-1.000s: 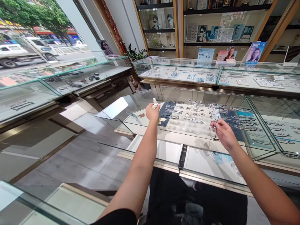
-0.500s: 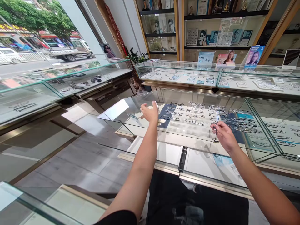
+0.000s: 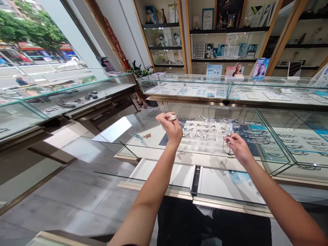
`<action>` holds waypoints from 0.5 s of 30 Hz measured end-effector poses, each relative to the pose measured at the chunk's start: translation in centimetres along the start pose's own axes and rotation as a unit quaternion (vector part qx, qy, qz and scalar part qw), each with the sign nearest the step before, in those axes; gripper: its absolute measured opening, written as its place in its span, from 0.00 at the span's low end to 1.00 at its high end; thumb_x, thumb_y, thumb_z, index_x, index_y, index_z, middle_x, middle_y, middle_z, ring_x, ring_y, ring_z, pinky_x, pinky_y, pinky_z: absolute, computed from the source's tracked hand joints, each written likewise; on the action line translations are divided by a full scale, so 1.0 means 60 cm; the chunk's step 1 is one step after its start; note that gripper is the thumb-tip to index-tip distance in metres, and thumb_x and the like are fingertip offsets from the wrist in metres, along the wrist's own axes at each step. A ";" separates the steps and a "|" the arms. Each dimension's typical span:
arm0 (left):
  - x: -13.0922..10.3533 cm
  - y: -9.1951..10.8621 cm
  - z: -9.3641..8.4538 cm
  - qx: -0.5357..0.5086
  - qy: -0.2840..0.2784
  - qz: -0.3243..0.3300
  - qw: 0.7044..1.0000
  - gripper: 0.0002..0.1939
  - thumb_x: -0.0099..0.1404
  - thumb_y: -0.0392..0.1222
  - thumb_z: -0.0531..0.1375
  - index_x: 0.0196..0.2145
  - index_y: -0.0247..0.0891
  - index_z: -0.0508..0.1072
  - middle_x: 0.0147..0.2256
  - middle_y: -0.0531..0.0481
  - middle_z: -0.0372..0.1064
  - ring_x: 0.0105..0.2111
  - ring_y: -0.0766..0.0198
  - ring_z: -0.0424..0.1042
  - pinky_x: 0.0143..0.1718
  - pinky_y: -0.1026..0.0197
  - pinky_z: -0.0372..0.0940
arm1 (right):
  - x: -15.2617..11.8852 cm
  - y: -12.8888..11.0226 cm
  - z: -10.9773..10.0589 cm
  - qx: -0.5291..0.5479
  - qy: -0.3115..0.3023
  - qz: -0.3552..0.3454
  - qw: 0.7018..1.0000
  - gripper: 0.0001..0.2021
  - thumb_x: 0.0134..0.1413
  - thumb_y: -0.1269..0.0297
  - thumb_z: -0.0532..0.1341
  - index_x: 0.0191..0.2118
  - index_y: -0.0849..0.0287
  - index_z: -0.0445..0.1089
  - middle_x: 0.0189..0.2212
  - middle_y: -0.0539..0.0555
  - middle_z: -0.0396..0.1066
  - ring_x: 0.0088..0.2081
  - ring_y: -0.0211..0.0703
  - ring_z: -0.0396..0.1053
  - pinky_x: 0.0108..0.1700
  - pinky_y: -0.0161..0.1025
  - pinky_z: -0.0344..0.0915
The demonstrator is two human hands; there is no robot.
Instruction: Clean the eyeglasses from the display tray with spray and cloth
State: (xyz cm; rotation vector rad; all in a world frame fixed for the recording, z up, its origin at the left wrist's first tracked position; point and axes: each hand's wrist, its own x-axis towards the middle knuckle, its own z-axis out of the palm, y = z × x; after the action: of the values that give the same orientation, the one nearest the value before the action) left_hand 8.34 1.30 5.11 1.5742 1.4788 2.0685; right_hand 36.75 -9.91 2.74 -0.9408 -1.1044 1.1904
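My right hand (image 3: 239, 146) pinches a pair of thin dark-rimmed eyeglasses (image 3: 223, 149), held upright on edge above the glass counter. One lens hangs below the fingers and the other stands above them. My left hand (image 3: 172, 128) is raised over the counter to the left, its fingers closed on a small off-white piece (image 3: 173, 117); whether it is cloth or something else I cannot tell. The two hands are apart. Beneath them, several rows of eyeglasses (image 3: 205, 135) lie inside the glass display counter (image 3: 189, 154).
Open drawers (image 3: 176, 169) jut out below the counter towards me, with a blue leaflet (image 3: 239, 177) in the right one. A white sheet (image 3: 112, 129) lies on the counter's left end. More glass cases (image 3: 102, 83) stand left and behind, before wall shelves (image 3: 230, 30).
My left hand has moved right, nearer the eyeglasses, and turned so its fingers curl around the off-white piece. My right hand still holds the eyeglasses. The view has shifted slightly.
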 end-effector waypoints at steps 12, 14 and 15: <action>-0.142 0.066 0.059 -0.254 -0.412 -0.171 0.858 0.21 0.57 0.60 0.71 0.35 0.40 0.75 0.31 0.52 0.70 0.32 0.62 0.68 0.36 0.59 0.64 | 0.000 -0.009 0.020 0.059 0.010 -0.015 0.998 0.25 0.40 0.43 0.80 0.30 0.51 0.69 0.34 0.51 0.81 0.39 0.46 0.73 0.43 0.43 0.68; -0.160 0.065 0.059 -0.256 -0.435 -0.180 0.845 0.22 0.57 0.61 0.71 0.33 0.39 0.76 0.30 0.52 0.69 0.31 0.63 0.66 0.35 0.60 0.62 | -0.003 -0.008 0.024 0.058 0.011 -0.013 0.998 0.25 0.40 0.42 0.80 0.30 0.51 0.69 0.34 0.51 0.81 0.39 0.47 0.74 0.45 0.44 0.69; -0.166 0.065 0.059 -0.256 -0.443 -0.186 0.839 0.22 0.57 0.62 0.71 0.31 0.39 0.75 0.29 0.53 0.67 0.30 0.64 0.65 0.34 0.60 0.61 | -0.004 -0.007 0.026 0.058 0.010 -0.014 0.998 0.25 0.40 0.42 0.80 0.30 0.51 0.69 0.34 0.51 0.81 0.40 0.48 0.74 0.47 0.45 0.69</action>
State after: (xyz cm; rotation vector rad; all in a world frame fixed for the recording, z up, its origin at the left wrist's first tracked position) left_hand 17.12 -4.71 1.47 1.5051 0.7146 1.0873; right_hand 35.33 -10.21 3.45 -0.8446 -1.0185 1.2059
